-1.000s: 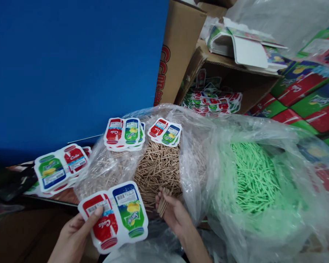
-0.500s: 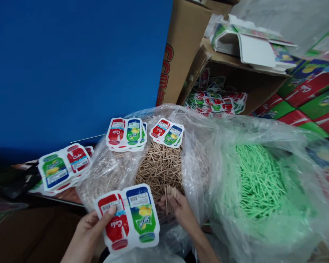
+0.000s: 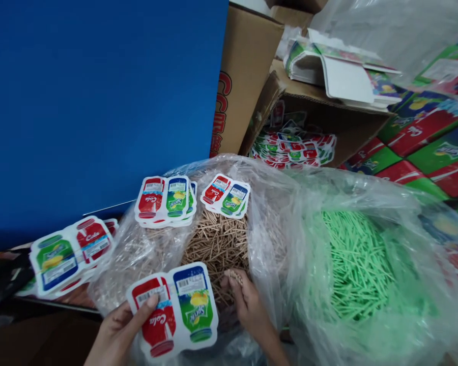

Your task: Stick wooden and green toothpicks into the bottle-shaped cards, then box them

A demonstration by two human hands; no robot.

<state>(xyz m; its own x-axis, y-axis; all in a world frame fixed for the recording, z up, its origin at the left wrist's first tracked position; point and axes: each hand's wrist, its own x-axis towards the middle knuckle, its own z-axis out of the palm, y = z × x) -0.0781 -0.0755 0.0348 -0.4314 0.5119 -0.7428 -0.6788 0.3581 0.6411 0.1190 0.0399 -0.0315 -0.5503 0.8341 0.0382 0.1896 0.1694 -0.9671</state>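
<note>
My left hand [image 3: 116, 333] pinches a die-cut card [image 3: 173, 312] printed with a red Cola bottle and a green Sprite bottle, thumb on its red half. My right hand [image 3: 248, 307] is closed round a small bundle of brown sticks [image 3: 235, 277], held end-on just above the heap of brown sticks [image 3: 217, 241] in a clear plastic bag [image 3: 145, 254]. Two stacks of the same cards [image 3: 164, 201] [image 3: 226, 195] lie on the far side of that heap.
A second clear bag [image 3: 366, 203] at right holds green sticks [image 3: 353, 256]. More cards [image 3: 68, 254] lie at left below a blue wall [image 3: 99, 101]. Behind stand cardboard boxes [image 3: 244, 81], one holding cards [image 3: 292, 147], and printed cartons [image 3: 423, 137] at the far right.
My right hand has turned the bundle of brown sticks from slanting to end-on and drawn it in. The card in my left hand shifted right and a little lower.
</note>
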